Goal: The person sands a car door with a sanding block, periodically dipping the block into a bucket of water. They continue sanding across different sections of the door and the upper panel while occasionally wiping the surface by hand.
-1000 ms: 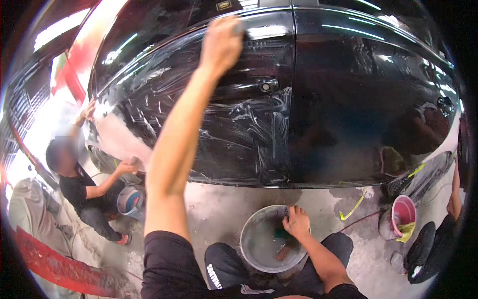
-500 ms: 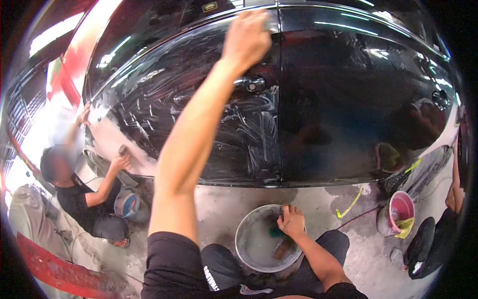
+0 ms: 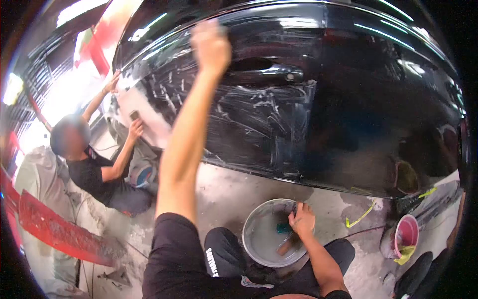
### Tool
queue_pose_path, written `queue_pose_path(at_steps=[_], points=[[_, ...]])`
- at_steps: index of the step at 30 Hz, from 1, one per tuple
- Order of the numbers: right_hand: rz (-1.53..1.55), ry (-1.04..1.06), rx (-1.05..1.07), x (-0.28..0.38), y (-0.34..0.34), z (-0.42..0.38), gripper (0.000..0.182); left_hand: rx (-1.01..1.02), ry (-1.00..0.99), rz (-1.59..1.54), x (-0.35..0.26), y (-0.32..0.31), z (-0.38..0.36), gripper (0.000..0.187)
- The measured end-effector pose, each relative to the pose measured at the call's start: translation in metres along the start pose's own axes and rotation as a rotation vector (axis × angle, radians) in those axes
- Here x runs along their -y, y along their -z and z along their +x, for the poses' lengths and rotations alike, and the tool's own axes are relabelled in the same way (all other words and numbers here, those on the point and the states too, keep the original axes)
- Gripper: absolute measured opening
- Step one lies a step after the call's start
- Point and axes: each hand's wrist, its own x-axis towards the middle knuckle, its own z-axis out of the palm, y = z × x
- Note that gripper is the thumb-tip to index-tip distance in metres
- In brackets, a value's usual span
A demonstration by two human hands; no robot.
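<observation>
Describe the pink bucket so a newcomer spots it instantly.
Find the black car filling the top of the view, then drop to the floor below its right end. A pink bucket stands there, right of a bent yellow strip. Unlike the wide grey tub between the person's knees, it has a yellow cloth over its rim.

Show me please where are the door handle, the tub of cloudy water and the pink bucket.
Door handle (image 3: 279, 75): head view, on the middle of its dark grip.
Tub (image 3: 244, 234): head view, on the left side of its rim.
Pink bucket (image 3: 410, 229): head view, on its inner wall.
</observation>
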Motion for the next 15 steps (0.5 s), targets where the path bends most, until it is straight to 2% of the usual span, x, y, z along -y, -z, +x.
queue_pose_path(at_steps=[1, 2, 3, 4, 6, 8, 9, 10, 11, 14, 15], points=[[-0.001, 0.010, -0.006, -0.001, 0.000, -0.002, 0.052, 0.395, 0.048, -0.039, -0.056, 0.034, 0.015, 0.047], [-0.005, 0.019, -0.015, 0.000, 0.001, 0.000, 0.053, 0.315, -0.065, -0.174, -0.098, 0.042, 0.014, 0.048], [0.029, -0.001, 0.047, 0.001, 0.007, 0.001, 0.050, 0.078, -0.098, -0.110, -0.113, 0.012, -0.002, 0.049], [0.013, 0.017, 0.058, 0.000, 0.007, 0.000, 0.050, 0.107, -0.090, -0.252, -0.103, 0.015, -0.001, 0.050], [0.032, 0.028, 0.019, 0.000, 0.002, 0.001, 0.052, 0.176, -0.125, -0.285, -0.063, 0.030, -0.006, 0.048], [0.019, 0.018, 0.030, 0.001, 0.000, -0.001, 0.053, 0.047, -0.133, -0.154, 0.025, 0.028, -0.017, 0.040], [0.006, 0.001, 0.024, 0.001, -0.001, 0.002, 0.054, 0.075, 0.029, -0.161, 0.068, 0.030, -0.022, 0.040], [0.009, -0.010, 0.015, 0.000, 0.000, 0.002, 0.054, 0.008, 0.145, -0.123, 0.097, 0.031, -0.027, 0.040], [-0.006, -0.032, 0.035, 0.002, -0.001, 0.004, 0.055, 0.103, 0.315, -0.242, 0.082, 0.056, -0.017, 0.045], [-0.012, -0.026, 0.052, 0.004, 0.002, -0.004, 0.056, 0.145, 0.347, -0.068, 0.040, 0.020, -0.010, 0.051], [-0.005, 0.004, 0.012, 0.004, 0.004, 0.000, 0.057, 0.190, 0.215, -0.059, -0.013, 0.030, -0.005, 0.052]])
